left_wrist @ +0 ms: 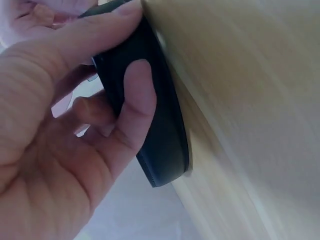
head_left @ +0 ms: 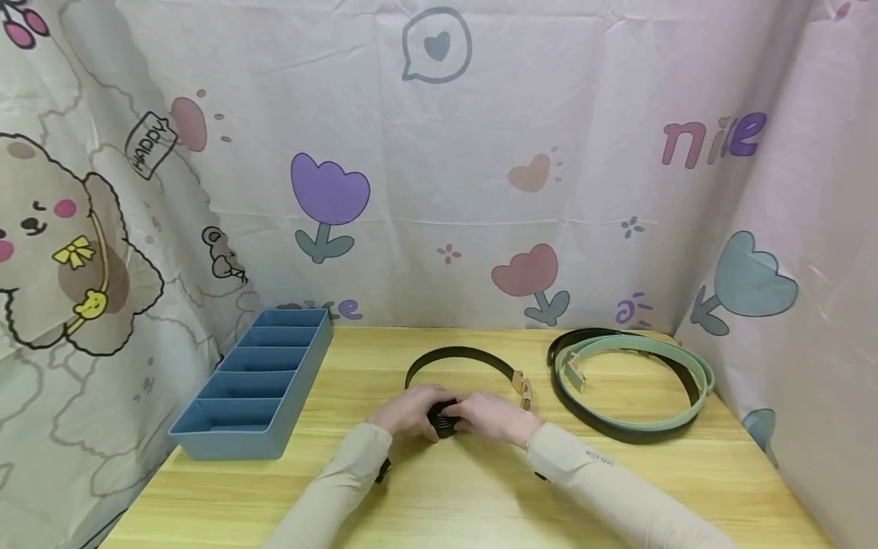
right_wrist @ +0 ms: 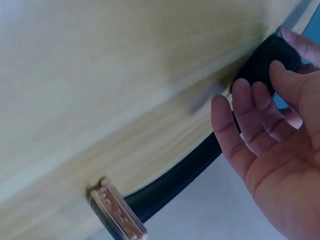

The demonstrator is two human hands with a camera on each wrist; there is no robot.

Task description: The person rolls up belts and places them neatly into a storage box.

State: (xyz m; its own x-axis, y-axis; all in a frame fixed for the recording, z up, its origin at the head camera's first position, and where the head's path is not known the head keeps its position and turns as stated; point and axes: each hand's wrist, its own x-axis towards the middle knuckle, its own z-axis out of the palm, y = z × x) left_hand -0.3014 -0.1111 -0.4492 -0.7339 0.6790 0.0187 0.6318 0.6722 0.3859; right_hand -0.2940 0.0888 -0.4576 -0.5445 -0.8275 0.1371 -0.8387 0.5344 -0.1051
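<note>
A black belt (head_left: pixel 458 352) stands on its edge on the table, one part wound into a tight coil (head_left: pixel 446 429) and the rest curving behind it to a gold-coloured buckle (head_left: pixel 525 389). My left hand (head_left: pixel 410 410) grips the coil from the left; the left wrist view shows its thumb and a finger on the coil's outer face (left_wrist: pixel 167 145). From the right, my right hand (head_left: pixel 495 417) holds the same coil, its thumb and fingertips against the black strap. In the right wrist view the buckle (right_wrist: pixel 119 209) lies apart from that hand.
A blue-grey tray (head_left: pixel 298 404) divided into several compartments stands at the left. Toward the back right, a pale green belt (head_left: pixel 706 379) lies looped together with another black belt (head_left: pixel 610 432). A printed curtain (head_left: pixel 439 175) hangs behind the wooden table (head_left: pixel 453 503).
</note>
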